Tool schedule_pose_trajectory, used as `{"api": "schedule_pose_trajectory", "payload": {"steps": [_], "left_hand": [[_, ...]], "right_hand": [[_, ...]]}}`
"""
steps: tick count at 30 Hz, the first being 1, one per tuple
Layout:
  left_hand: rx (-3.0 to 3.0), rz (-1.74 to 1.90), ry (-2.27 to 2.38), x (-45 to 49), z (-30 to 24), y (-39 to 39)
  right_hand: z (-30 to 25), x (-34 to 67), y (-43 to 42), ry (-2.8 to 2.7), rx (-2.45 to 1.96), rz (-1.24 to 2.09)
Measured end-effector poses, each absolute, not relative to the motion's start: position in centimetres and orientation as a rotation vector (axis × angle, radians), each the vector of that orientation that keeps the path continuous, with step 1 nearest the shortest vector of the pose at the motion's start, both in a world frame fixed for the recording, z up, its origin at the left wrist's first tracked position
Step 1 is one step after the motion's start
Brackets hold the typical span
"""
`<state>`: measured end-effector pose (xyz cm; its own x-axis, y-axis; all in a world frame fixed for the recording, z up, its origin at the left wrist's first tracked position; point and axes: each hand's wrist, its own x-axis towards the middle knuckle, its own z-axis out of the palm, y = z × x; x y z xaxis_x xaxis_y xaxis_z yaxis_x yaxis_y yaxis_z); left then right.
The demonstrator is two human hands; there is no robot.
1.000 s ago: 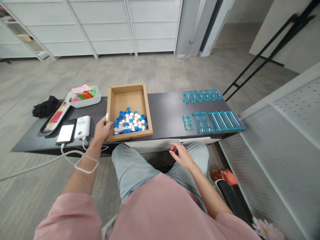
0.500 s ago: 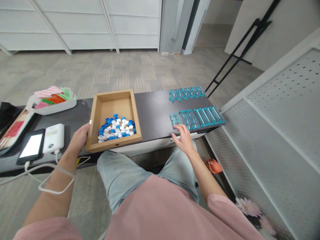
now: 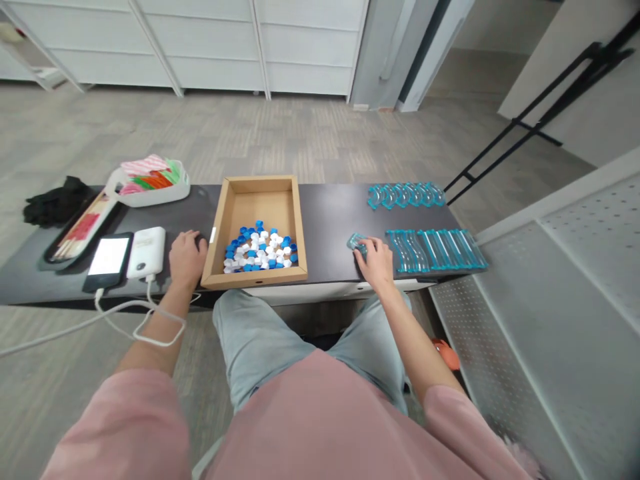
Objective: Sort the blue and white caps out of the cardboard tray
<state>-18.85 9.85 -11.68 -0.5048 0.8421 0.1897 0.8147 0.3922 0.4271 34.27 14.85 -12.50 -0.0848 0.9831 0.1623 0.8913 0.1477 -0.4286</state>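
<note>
Curling over a clear teal piece (image 3: 354, 241) on the counter (image 3: 327, 230), just left of the strips (image 3: 434, 251), the right hand (image 3: 377, 262) sets finger and thumb on it; whether that grip pinches firmly I cannot tell. The left hand (image 3: 186, 259) rests loosely spread between the power bank (image 3: 147, 252) and the box (image 3: 297, 217), holding nothing visible. The smooth piece could slip from a shallow grip, or knuckles could knock the strips askew; the cable (image 3: 125, 305) across the left forearm could tug the power bank. Strips look glossy, box matte cardboard, blocks (image 3: 261, 250) small, faceted, blue and white.
</note>
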Motion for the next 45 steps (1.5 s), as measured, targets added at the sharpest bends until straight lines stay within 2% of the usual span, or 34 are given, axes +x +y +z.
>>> {"api": "schedule_pose_trajectory", "payload": {"steps": [6,10,17,21,24,29,34,37,41,45], "left_hand": [[1.551,0.67,2.594,-18.3,-11.7,9.4],[1.552,0.65,2.599,-18.1,-11.6,9.1],[1.525,0.622,2.597,-17.9,-11.5,9.0],[1.502,0.581,2.583,-17.7,-11.0,8.8],[1.497,0.583,2.572,-17.3,-10.6,8.7],[1.499,0.565,2.574,-16.9,-10.1,8.6],[1.51,0.557,2.583,-17.0,-10.3,8.8],[1.536,0.546,2.602,-17.0,-10.5,8.9],[1.509,0.567,2.659,-16.8,-10.4,9.2],[1.508,0.522,2.673,-17.2,-10.7,9.2]], "right_hand": [[-12.4,33.4,17.4,-1.949,-1.635,0.371],[-10.5,30.9,20.6,-1.961,-1.409,0.403],[-6.2,14.5,27.8,-2.423,-0.87,0.595],[-5.8,4.9,31.0,-2.614,-0.955,0.59],[-6.1,2.0,32.6,-2.626,-1.021,0.599],[-6.7,4.9,31.4,-2.61,-0.989,0.618],[-7.1,11.9,24.2,-2.668,-0.7,0.799],[-6.8,16.0,20.5,-2.612,-0.684,0.882],[-5.9,22.6,20.4,-2.575,-0.934,0.742],[-5.4,30.5,24.7,-2.389,-1.513,0.48]]}}
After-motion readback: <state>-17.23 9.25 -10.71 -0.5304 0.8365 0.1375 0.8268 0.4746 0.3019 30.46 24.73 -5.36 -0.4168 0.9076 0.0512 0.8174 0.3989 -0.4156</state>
